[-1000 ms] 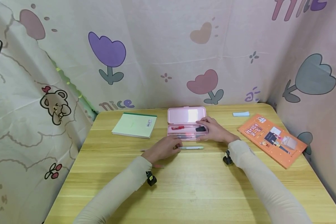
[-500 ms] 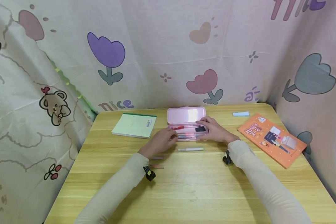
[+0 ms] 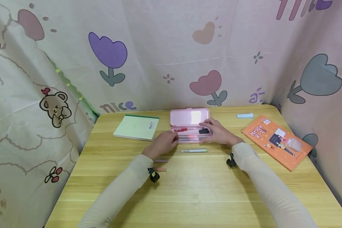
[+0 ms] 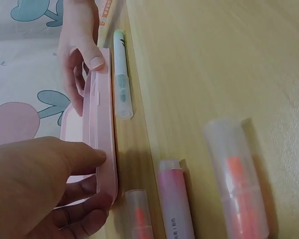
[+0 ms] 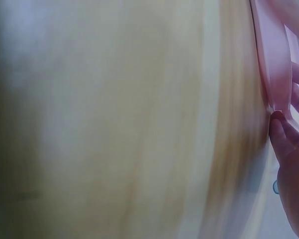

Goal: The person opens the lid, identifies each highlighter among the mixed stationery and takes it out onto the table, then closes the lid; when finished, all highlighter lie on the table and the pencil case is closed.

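A pink pencil case (image 3: 182, 117) lies with its lid raised near the table's back edge. Inside are a red pen (image 3: 180, 129), a black block (image 3: 204, 131) and several slim pens (image 3: 188, 138). My left hand (image 3: 162, 142) grips the case's left end, thumb on the front wall and fingers bent around the corner in the left wrist view. At the other end, my right hand (image 3: 220, 133) holds the case between thumb and fingers. In front of it lies a white highlighter with a green end (image 3: 194, 151). Near my left wrist lie a purplish marker (image 3: 161, 161) and an orange-pink one (image 3: 160, 169).
To the left of the case is a pale green notebook (image 3: 136, 127). An orange book (image 3: 277, 142) lies at the right, with a small light-blue strip (image 3: 245, 116) behind it. Patterned curtain cloth (image 3: 159, 57) rises along the table's back and sides.
My left hand has left the white highlighter and moved back and leftward to the case's left end. The right hand keeps its hold on the right end.
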A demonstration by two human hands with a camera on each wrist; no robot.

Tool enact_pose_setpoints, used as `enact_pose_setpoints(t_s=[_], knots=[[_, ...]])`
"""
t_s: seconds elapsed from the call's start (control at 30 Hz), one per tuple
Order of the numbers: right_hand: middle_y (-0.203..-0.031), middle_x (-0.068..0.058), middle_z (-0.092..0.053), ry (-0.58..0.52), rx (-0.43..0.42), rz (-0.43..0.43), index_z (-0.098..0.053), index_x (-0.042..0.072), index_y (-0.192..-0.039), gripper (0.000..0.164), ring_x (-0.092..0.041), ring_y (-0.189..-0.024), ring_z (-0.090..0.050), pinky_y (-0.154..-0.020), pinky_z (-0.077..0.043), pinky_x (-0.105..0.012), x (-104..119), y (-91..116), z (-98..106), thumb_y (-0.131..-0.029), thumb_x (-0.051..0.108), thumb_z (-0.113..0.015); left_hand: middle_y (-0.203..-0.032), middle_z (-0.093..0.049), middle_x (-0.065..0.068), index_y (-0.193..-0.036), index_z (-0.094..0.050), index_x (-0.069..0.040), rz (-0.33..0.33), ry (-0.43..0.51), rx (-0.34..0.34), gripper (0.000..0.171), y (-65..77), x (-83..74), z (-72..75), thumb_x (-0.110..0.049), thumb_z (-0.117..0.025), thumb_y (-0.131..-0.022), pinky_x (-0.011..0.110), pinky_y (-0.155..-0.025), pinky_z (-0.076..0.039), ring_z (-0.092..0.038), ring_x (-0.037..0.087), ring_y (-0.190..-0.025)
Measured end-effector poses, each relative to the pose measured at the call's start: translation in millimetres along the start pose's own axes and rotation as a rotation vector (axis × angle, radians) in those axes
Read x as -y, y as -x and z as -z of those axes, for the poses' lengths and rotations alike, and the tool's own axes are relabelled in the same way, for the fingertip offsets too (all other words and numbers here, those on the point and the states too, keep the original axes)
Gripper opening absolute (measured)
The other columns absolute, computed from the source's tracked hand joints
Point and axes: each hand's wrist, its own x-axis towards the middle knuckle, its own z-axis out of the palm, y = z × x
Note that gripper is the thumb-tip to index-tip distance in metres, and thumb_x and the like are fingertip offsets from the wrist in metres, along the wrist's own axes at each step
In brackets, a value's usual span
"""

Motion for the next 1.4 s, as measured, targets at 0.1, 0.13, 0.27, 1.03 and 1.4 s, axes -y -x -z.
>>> enact_pose_setpoints(t_s=[0.1, 0.13, 0.27, 1.03, 1.4], knots=[[-0.161, -0.012, -0.042, 0.014, -0.005, 0.011, -0.049, 0.014, -0.164, 0.103, -0.035, -0.149, -0.035, -0.125, -0.035, -0.062, -1, -1, -1, -0.082, 0.057, -0.093, -0.119, -0.071, 0.004, -0.125, -0.073, -0.012, 0.004, 0.023, 0.001, 0.021, 0.8, 0.7, -0.6, -0.025, -0.067, -0.110, 0.036, -0.098, -0.058, -0.063, 0.018, -0.101], [-0.160, -0.012, -0.042, 0.017, -0.006, 0.016, -0.050, 0.014, -0.164, 0.103, -0.035, -0.149, -0.035, -0.125, -0.035, -0.062, -1, -1, -1, -0.081, 0.057, -0.093, -0.119, -0.070, 0.004, -0.124, -0.074, -0.012, 0.006, 0.034, -0.001, 0.020, 1.0, 1.2, -0.8, -0.025, -0.067, -0.110, 0.036, -0.098, -0.058, -0.063, 0.018, -0.102], [-0.160, -0.011, -0.043, 0.017, -0.009, 0.020, -0.050, 0.014, -0.164, 0.103, -0.034, -0.148, -0.036, -0.125, -0.035, -0.060, -1, -2, -1, -0.081, 0.057, -0.094, -0.116, -0.066, 0.003, -0.119, -0.072, -0.012, 0.015, 0.072, -0.002, 0.015, 0.7, 3.0, -1.3, -0.023, -0.065, -0.111, 0.035, -0.094, -0.056, -0.059, 0.017, -0.100], [-0.161, -0.013, -0.041, -0.003, -0.002, 0.008, -0.049, 0.014, -0.164, 0.101, -0.035, -0.149, -0.035, -0.125, -0.035, -0.062, 4, 2, 1, -0.082, 0.052, -0.095, -0.110, -0.066, 0.004, -0.122, -0.068, -0.011, 0.083, 0.085, 0.092, 0.014, -1.2, -13.4, 11.1, -0.019, -0.062, -0.113, 0.034, -0.085, -0.055, -0.059, 0.019, -0.095], [-0.162, -0.014, -0.041, -0.004, 0.013, 0.006, -0.048, 0.015, -0.165, 0.102, -0.035, -0.150, -0.035, -0.125, -0.035, -0.063, 5, 3, 2, -0.083, 0.053, -0.094, -0.115, -0.064, 0.004, -0.120, -0.068, -0.010, 0.094, 0.107, 0.102, 0.013, -0.5, -14.4, 13.1, -0.018, -0.067, -0.110, 0.035, -0.091, -0.056, -0.058, 0.020, -0.100]])
